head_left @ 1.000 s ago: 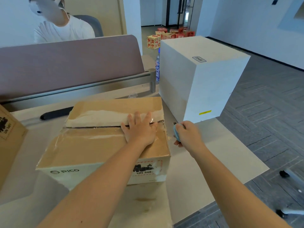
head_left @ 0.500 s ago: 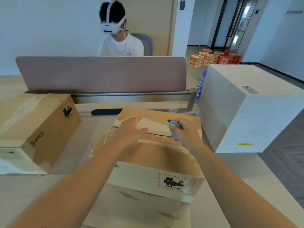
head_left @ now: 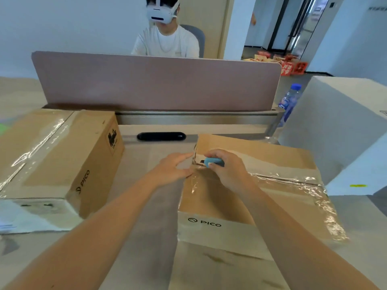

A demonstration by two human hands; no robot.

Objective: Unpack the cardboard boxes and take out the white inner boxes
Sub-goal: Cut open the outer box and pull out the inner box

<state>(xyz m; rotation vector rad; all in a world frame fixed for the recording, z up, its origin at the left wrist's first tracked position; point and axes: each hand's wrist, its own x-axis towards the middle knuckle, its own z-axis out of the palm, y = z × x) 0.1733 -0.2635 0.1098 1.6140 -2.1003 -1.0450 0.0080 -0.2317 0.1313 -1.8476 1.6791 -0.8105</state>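
A taped cardboard box [head_left: 278, 185] marked PICO lies in front of me on the desk, its top seam covered in shiny clear tape. My right hand [head_left: 228, 168] grips a small blue cutter [head_left: 213, 162] at the box's left top edge, blade end pointing left. My left hand [head_left: 173, 169] lies beside that left edge with straight fingers touching the box's side. A second taped cardboard box [head_left: 58, 160] sits to the left. A large white box [head_left: 345, 139] stands at the right.
A brown desk divider [head_left: 157, 84] runs across the back, with a person in a white headset seated behind it. A water bottle [head_left: 290, 101] stands by the white box. A black cable slot [head_left: 161, 136] lies between the boxes. Red cartons sit on the floor far back.
The view has swung left. My right hand with the cutter moved from the box's right end, across the top seam, to the left edge. My left hand slid off the top to the left side.
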